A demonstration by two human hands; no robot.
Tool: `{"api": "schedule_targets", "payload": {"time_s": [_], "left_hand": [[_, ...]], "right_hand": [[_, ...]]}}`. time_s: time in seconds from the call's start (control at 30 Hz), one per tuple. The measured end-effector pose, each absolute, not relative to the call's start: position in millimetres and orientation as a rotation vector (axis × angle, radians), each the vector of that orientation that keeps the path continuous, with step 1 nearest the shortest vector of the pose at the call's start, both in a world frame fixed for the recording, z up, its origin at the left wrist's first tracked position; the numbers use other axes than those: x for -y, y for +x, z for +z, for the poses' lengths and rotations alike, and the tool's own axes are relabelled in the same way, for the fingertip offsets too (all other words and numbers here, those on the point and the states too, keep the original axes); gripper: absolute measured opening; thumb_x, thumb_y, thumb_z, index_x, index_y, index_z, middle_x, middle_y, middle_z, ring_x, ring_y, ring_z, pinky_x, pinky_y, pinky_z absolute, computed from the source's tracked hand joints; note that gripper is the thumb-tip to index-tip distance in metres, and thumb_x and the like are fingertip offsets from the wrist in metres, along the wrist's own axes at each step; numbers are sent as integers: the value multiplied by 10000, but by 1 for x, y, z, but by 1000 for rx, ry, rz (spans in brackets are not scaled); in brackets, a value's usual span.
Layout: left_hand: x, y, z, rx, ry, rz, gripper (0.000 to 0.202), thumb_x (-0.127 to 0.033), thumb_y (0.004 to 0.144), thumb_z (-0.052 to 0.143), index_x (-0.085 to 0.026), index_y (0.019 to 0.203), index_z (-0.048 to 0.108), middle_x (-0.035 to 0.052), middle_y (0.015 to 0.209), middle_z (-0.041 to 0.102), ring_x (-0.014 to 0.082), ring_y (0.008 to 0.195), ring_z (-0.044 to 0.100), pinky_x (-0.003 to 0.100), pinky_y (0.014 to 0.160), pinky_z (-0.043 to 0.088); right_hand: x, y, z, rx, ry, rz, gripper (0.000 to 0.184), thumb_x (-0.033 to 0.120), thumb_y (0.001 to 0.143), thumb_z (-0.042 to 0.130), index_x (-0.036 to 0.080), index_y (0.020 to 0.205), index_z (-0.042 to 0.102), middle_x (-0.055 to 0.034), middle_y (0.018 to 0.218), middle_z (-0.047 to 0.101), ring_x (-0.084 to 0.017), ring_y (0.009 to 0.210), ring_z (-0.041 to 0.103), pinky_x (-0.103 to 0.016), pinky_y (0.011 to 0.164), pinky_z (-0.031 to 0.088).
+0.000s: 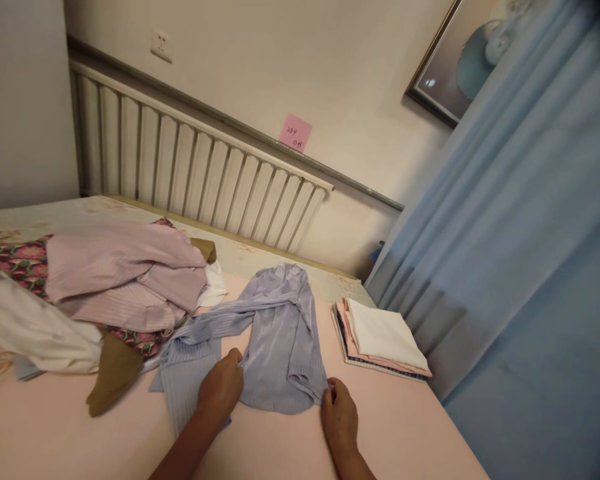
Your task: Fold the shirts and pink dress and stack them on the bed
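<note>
A light blue pleated shirt (275, 340) lies on the pink bed cover, its collar toward the wall. One sleeve crosses the upper body and stretches out to the left, and the other lies down along the right side. My left hand (223, 385) is closed on the shirt's left side edge near the hem. At the lower right corner, my right hand (340, 413) pinches the hem between thumb and fingers. Blue ribbed cloth (185, 373) spreads beside my left forearm; whether it all belongs to the sleeve I cannot tell.
A loose heap of clothes (125, 267), mauve, floral, white and olive, lies on the left. To the right sits a folded stack (385, 337) with white on top. Behind the bed are a radiator (200, 167) and a pink note (295, 133); a blue curtain (490, 200) hangs at right.
</note>
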State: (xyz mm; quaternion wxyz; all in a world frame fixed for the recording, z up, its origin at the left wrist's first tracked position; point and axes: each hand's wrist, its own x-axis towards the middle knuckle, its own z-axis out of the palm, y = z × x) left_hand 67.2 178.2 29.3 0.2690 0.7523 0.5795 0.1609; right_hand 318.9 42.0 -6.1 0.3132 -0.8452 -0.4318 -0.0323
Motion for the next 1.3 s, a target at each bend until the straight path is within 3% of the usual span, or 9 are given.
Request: {"api": "schedule_targets", "payload": {"time_s": [0.77, 1.3], "left_hand": [[-180, 67, 25, -1557, 2049, 459, 88, -177, 808, 372, -237, 843, 426, 25, 820, 652, 201, 805, 624, 287, 618, 347], [-180, 68, 26, -1567, 2041, 434, 109, -173, 822, 388, -230, 876, 463, 34, 841, 665, 205, 819, 637, 287, 647, 392]], "right_hand": [[-43, 321, -9, 1135, -2228, -87, 279, 278, 846, 399, 202, 994, 622, -67, 960, 688, -210, 842, 639, -281, 724, 455], [-43, 322, -11, 1138, -2251, -76, 300, 282, 851, 386, 199, 1029, 613, -76, 1001, 685, -220, 897, 641, -289, 761, 458]]}}
